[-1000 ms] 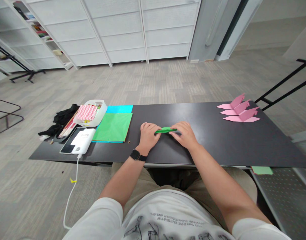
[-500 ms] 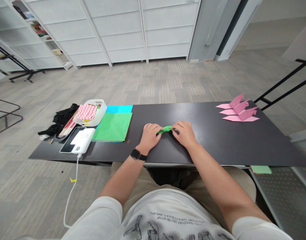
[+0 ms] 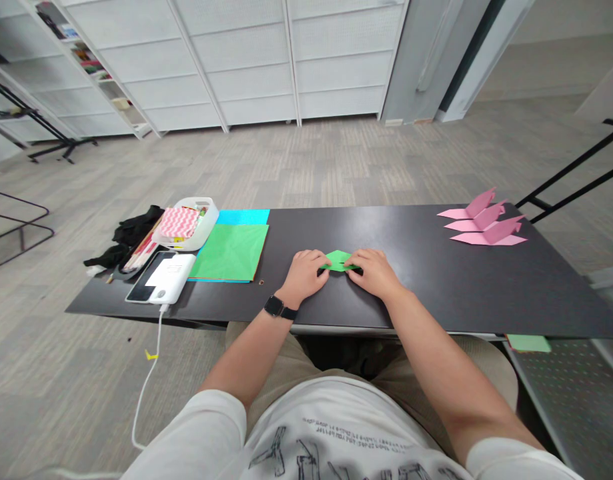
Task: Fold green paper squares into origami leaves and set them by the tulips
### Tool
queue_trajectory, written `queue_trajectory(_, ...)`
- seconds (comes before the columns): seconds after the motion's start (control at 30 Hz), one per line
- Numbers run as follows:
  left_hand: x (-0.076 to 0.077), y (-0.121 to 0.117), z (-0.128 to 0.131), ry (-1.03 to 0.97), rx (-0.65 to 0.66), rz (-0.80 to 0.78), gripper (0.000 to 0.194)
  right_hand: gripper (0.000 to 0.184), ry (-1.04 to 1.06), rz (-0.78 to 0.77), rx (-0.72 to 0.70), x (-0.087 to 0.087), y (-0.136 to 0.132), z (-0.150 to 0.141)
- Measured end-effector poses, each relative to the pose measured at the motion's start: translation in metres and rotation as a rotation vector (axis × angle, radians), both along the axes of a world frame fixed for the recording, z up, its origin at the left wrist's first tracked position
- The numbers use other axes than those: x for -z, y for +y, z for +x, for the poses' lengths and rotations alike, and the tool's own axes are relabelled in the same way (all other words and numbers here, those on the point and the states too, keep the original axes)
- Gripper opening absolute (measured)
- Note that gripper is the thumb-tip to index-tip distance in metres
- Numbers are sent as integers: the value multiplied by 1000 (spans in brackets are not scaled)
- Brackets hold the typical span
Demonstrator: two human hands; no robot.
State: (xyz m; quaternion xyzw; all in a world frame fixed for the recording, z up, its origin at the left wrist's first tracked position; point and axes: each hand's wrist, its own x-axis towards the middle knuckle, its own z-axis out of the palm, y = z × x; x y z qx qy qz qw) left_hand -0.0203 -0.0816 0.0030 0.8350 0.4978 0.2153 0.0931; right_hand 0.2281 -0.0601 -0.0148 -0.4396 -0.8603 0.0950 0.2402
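Note:
A small folded green paper [image 3: 338, 259] lies between my hands over the middle of the dark table, its centre showing as a pointed, flat shape with a slit. My left hand [image 3: 307, 272] pinches its left end between thumb and fingers. At the opposite end, my right hand [image 3: 374, 271] grips the paper the same way. Both ends of the paper are partly hidden under my fingers. A black watch [image 3: 280, 307] is on my left wrist.
Green paper sheets [image 3: 231, 253] lie over blue ones on the left. Beside them are a white basket [image 3: 209, 225], a white device [image 3: 173, 280] with a cable and a black cloth [image 3: 136, 227]. Three folded pink paper birds [image 3: 491, 230] stand at the right.
The green paper has turned from a narrow, edge-on strip to a wider face seen from above. Both hands keep hold of its ends. The whole view has shifted slightly.

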Motion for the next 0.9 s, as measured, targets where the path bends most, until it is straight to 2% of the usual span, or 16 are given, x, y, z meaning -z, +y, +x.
queue_trajectory(0.47, 3, 1, -3, -18, 49, 22, 9, 6, 18, -23, -45, -3, -3, 2)
queue_trajectory(0.9, -1, 0, -1, -6, 10, -5, 14, 14, 15, -24, 9, -4, -5, -2)
